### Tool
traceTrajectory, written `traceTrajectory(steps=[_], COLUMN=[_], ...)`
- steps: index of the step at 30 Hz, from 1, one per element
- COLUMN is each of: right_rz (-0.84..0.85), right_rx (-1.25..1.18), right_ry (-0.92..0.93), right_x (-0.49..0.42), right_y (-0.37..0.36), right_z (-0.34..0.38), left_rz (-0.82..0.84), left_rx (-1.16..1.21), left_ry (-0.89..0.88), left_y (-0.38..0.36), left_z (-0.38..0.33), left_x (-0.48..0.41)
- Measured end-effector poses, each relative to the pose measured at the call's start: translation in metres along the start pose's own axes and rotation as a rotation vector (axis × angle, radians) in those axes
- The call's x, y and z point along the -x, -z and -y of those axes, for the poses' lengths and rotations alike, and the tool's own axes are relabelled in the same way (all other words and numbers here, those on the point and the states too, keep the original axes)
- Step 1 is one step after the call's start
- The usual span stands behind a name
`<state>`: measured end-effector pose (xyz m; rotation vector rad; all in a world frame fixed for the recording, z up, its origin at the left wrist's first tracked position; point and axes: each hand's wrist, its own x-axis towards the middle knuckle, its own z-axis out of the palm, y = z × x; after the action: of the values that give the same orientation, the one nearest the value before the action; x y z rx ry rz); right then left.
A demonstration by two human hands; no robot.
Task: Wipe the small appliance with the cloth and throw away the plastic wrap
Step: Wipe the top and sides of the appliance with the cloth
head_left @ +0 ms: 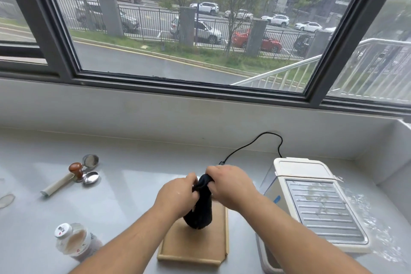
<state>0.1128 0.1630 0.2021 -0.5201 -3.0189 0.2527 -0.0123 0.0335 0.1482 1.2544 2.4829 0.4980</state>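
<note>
A black cloth [200, 211] hangs bunched above the wooden board [195, 249] at the counter's front. My left hand [178, 196] and my right hand [231, 187] both grip its upper end, close together. The white small appliance [311, 202] stands to the right, its slatted grey front tilted up. Crinkled clear plastic wrap [364, 213] clings to its right side and spreads onto the counter. A black cord [255, 142] runs from behind the appliance along the back wall.
A wooden-knobbed tamper [76, 170], two small metal cups [90, 160] and a white handle [56, 186] lie at the left. A plastic bottle [74, 240] lies at the front left. The window sill wall rises behind the grey counter [124, 184].
</note>
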Motion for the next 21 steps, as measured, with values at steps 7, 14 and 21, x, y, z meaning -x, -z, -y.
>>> traceTrajectory(steps=[7, 14, 21], right_rz=[-0.044, -0.023, -0.202], right_rx=[-0.017, -0.12, -0.085], right_ry=[-0.132, -0.202, -0.237], right_x=[0.002, 0.007, 0.009], right_y=[0.027, 0.04, 0.072], right_z=[-0.009, -0.005, -0.007], left_rz=[-0.116, -0.167, -0.246], left_rx=[0.116, 0.209, 0.222], left_ry=[-0.042, -0.16, -0.255], left_y=[0.045, 0.082, 0.106], left_z=[-0.028, -0.062, -0.086], left_x=[-0.006, -0.005, -0.006])
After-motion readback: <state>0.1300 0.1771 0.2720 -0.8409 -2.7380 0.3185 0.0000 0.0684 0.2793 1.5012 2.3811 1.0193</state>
